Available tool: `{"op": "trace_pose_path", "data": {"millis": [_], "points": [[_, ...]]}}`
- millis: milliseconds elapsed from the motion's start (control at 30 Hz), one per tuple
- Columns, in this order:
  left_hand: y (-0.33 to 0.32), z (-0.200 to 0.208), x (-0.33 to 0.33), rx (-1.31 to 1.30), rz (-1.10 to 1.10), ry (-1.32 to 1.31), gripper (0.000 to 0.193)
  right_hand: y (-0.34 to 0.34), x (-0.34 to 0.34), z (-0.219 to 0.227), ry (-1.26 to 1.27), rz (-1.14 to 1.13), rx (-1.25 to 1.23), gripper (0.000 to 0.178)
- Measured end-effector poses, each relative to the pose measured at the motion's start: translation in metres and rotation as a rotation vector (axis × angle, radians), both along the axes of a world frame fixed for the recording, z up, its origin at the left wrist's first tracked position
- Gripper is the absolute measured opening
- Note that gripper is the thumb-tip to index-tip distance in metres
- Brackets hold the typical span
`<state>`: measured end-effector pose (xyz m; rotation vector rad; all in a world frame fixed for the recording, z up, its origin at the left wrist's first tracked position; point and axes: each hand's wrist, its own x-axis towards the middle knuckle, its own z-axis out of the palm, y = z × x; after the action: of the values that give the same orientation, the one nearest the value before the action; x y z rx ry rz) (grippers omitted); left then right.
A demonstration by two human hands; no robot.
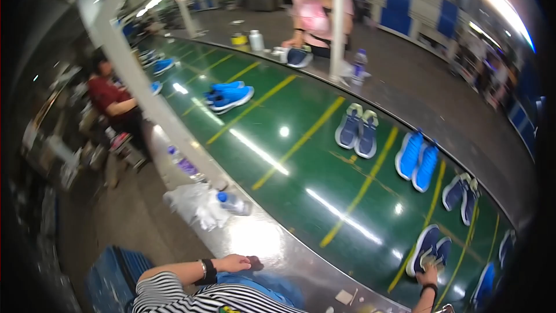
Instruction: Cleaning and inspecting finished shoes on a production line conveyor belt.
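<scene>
At the lower right, my right hand (430, 272) is closed on the heel end of a pair of navy sneakers (426, 249) with white soles, on the green conveyor belt (301, 197). Its fingertips are partly lost against the shoes. My left hand (233, 263) is in a loose fist over the metal ledge (260, 237), with nothing visible in it. Farther up the belt lie bright blue sneakers (418, 161), with navy pairs on either side, one with pale linings (357, 130) and another (461, 197) at the right.
Yellow stripes cross the belt. Bottles (234, 203) and a crumpled plastic bag (200, 206) sit on the near ledge, beside a white post (133, 75). Across the belt a person in pink (315, 14) stands by a navy shoe (298, 58). Another person in dark red (107, 90) sits at left.
</scene>
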<state>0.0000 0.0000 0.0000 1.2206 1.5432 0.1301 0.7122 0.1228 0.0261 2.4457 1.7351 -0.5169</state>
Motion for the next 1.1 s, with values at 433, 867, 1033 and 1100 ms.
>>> {"op": "trace_pose_path", "data": {"millis": [433,867,1033,1100], "points": [[-0.039,-0.014,-0.289,-0.039,-0.027,0.673,0.039,0.048,-0.287,0.116,0.226,0.378,0.302,0.045],[0.257,0.064,-0.492,0.699,0.204,0.408,0.045,0.092,-0.796,0.275,0.969,0.865,0.720,0.082],[0.355,0.073,-0.474,0.711,0.052,0.496,0.056,0.093,-0.858,0.262,1.120,0.605,0.944,0.065],[0.401,0.065,-0.481,0.720,-0.029,0.676,0.059,0.090,-0.869,0.261,1.105,0.530,1.073,0.060]]}}
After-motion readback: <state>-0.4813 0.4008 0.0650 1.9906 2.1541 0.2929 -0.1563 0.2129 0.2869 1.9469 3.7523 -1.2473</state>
